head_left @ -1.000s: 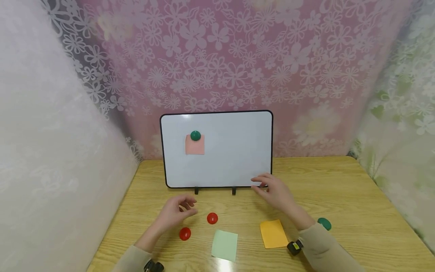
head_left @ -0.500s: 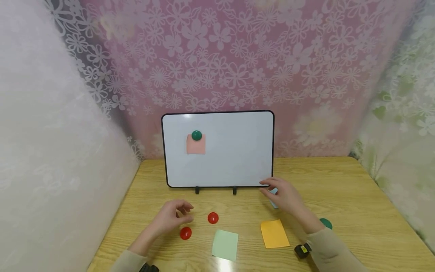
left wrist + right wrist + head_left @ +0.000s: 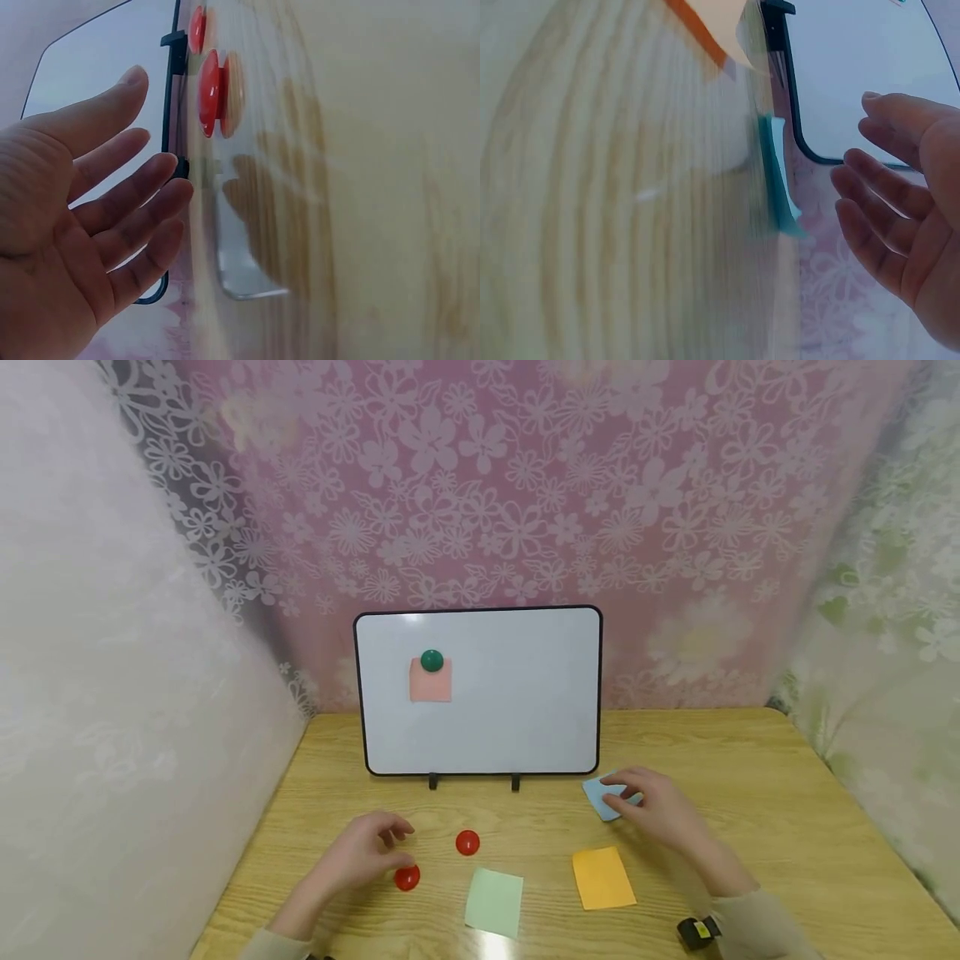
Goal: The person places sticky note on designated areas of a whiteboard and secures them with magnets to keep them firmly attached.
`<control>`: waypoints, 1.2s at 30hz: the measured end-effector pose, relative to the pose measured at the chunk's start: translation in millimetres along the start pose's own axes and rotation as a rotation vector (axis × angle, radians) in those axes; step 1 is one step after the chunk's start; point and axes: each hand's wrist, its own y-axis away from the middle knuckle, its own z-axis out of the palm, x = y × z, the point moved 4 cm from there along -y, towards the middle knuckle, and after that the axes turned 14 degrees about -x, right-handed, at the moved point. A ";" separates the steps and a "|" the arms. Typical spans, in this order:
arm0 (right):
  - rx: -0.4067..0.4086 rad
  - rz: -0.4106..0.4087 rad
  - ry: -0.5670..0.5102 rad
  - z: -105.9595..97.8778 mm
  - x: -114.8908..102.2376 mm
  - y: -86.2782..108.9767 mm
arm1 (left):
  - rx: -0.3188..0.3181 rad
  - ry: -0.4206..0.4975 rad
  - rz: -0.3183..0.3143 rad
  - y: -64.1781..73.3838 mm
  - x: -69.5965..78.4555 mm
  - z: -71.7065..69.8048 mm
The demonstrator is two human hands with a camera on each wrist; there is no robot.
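Observation:
My right hand (image 3: 663, 810) hovers with loosely bent fingers over a blue sticky note (image 3: 596, 795) to the right of the whiteboard's foot. In the right wrist view, a gap separates that hand's fingers from the curled blue note (image 3: 780, 180). My left hand (image 3: 360, 853) is in the air, relaxed and holding nothing, nearest to a red round magnet (image 3: 407, 878). A second red magnet (image 3: 467, 842) lies a little farther right. The left wrist view shows the fingers spread apart from the red magnet (image 3: 211, 94).
A whiteboard (image 3: 517, 693) stands at the back on black feet. It bears a pink note (image 3: 431, 687) under a green magnet (image 3: 432, 661). A pale green note (image 3: 494, 902) and an orange note (image 3: 604, 878) lie on the wooden table (image 3: 795, 827). Walls flank both sides.
My right hand has drawn back from the board's lower right corner, rightward and nearer, uncovering the blue note. My left hand has drawn back slightly. The green table magnet is now hidden by my right arm.

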 end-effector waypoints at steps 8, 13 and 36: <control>-0.064 0.073 -0.046 -16.5 17.9 31.2 | -0.062 -0.038 -0.024 13.7 6.7 -0.5; -0.096 0.125 -0.050 -25.3 28.9 50.4 | -0.099 -0.057 -0.031 22.5 7.9 -0.8; -0.384 0.207 0.030 -51.4 69.8 96.9 | -0.149 -0.155 0.057 27.1 18.5 7.6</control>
